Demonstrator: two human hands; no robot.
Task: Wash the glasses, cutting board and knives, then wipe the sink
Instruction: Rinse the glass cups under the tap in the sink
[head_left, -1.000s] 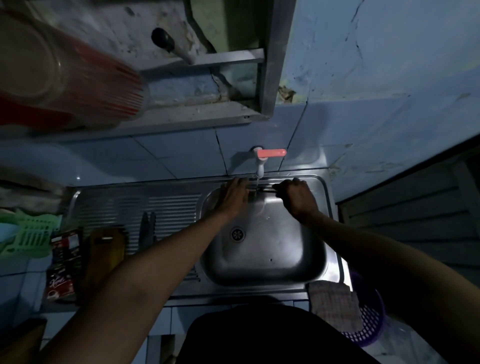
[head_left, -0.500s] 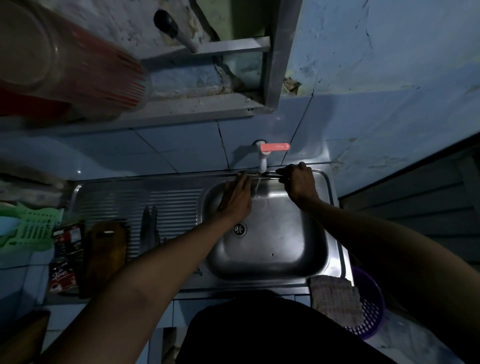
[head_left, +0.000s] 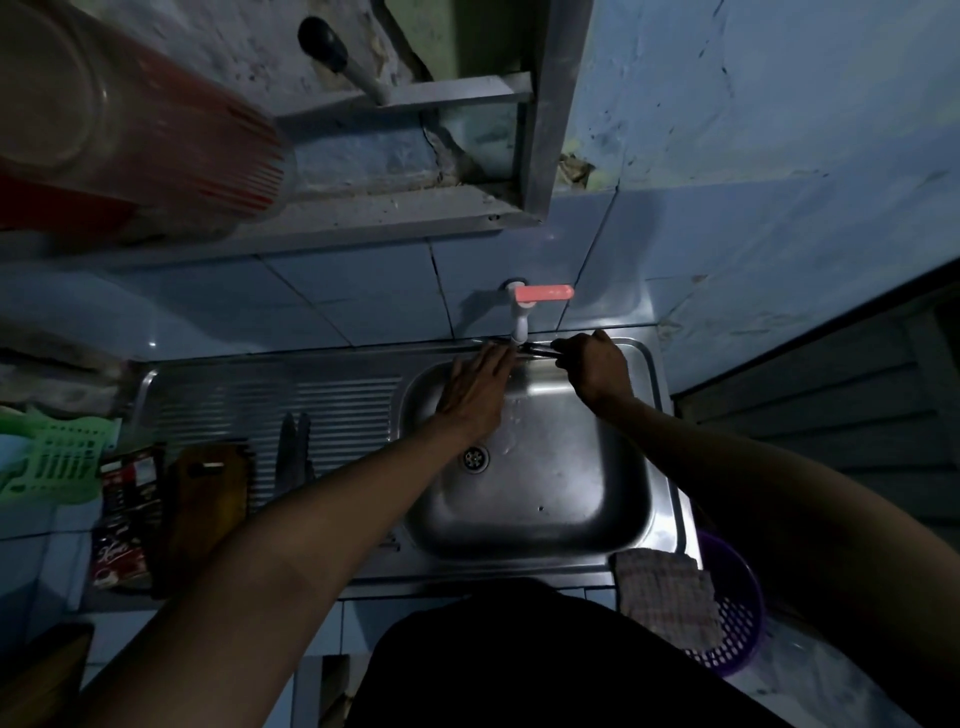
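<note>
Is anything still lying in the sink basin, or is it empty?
Empty of dishes: the sink basin shows only bare steel and its drain. The right hand holds a knife under the tap, above the basin.

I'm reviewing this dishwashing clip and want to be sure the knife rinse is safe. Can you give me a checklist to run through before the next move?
1. Right hand grips the knife by its handle: ok.
2. Left hand fingers straight along the blade, not curled round it: ok.
3. Knife sits under the tap: ok.
4. Water running: cannot tell.
5. Sink drain unblocked: ok.
6. Cloth ready at the sink's front corner: ok.
</note>
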